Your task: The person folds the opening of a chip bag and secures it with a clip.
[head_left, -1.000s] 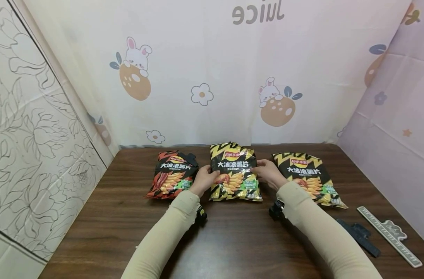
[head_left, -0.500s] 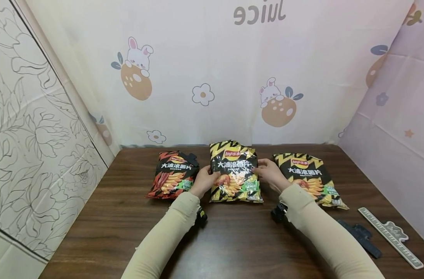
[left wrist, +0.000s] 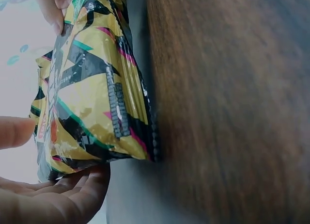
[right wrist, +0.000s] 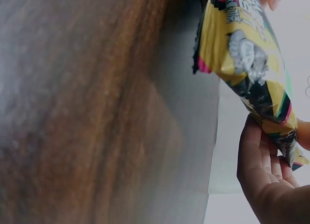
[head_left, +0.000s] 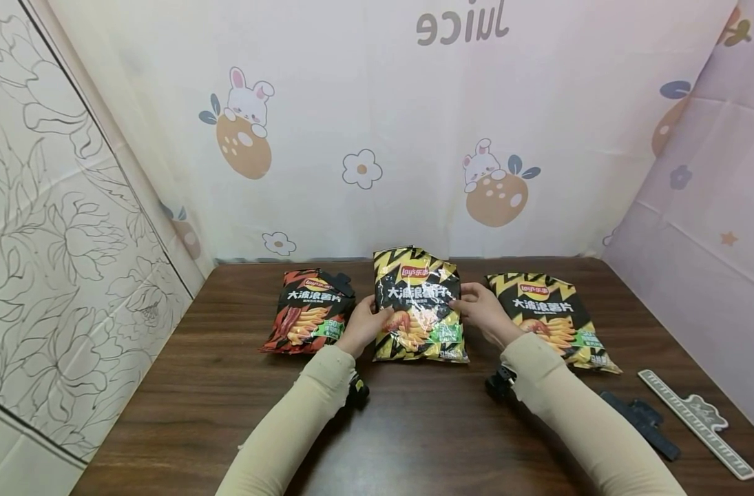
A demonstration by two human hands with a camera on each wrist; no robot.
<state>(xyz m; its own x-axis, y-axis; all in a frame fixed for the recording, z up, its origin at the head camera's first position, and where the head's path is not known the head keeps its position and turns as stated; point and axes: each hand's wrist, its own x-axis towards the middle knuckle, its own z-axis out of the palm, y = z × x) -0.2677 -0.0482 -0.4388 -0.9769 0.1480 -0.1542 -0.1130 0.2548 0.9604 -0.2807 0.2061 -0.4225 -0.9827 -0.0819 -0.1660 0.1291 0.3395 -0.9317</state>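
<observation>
A black and yellow chip bag, printed with a picture of ridged chips, is held between my two hands in the middle of the head view. My left hand grips its left side, thumb over the front and fingers behind. The opposite side is held by my right hand in the same way. In the left wrist view the bag shows its side and crimped bottom seam close by the wooden tabletop. Seen from the right wrist, the bag has curled fingers behind it.
Left of it lies a red and black chip bag with a black clip at its top corner. Another yellow and black bag lies right. A black clip and a pale ruler-patterned clip lie at the right edge.
The middle bag has risen slightly at the top, and its bottom edge has come a little nearer, with both hands keeping hold. The other bags and clips stay put.
</observation>
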